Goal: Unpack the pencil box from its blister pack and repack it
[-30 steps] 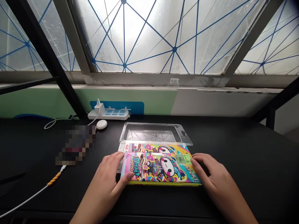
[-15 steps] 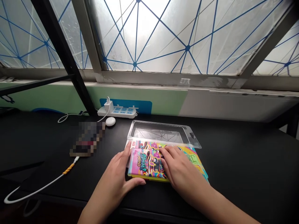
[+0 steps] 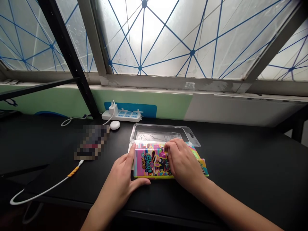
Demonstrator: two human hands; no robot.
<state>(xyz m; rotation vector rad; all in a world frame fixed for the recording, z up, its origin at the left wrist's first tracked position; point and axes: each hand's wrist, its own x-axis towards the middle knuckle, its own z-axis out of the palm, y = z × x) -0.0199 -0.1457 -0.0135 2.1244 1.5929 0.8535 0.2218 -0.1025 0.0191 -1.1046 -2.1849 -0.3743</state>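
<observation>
A colourful printed box (image 3: 148,163), pink and yellow with cartoon lettering, lies on the black desk in front of me. My left hand (image 3: 122,171) braces its left end, the thumb along the near edge and the index finger at the far left corner. With curled fingers, my right hand (image 3: 184,160) pinches the far edge of the printed top panel near its middle, and that panel looks tilted up. My right hand hides much of the box's right half. Touching the box's far side is a clear plastic clamshell case (image 3: 158,132).
A white power strip (image 3: 121,115) with a plugged-in adapter sits against the wall. Near it are a small white round case (image 3: 115,125) and a blurred-out phone-like object (image 3: 92,142) with a white cable (image 3: 50,187). A black metal post (image 3: 69,61) rises at left.
My right hand has moved slightly up and away from me. The printed panel's far edge has lifted, showing more of its face. My left hand stays at the left end.
</observation>
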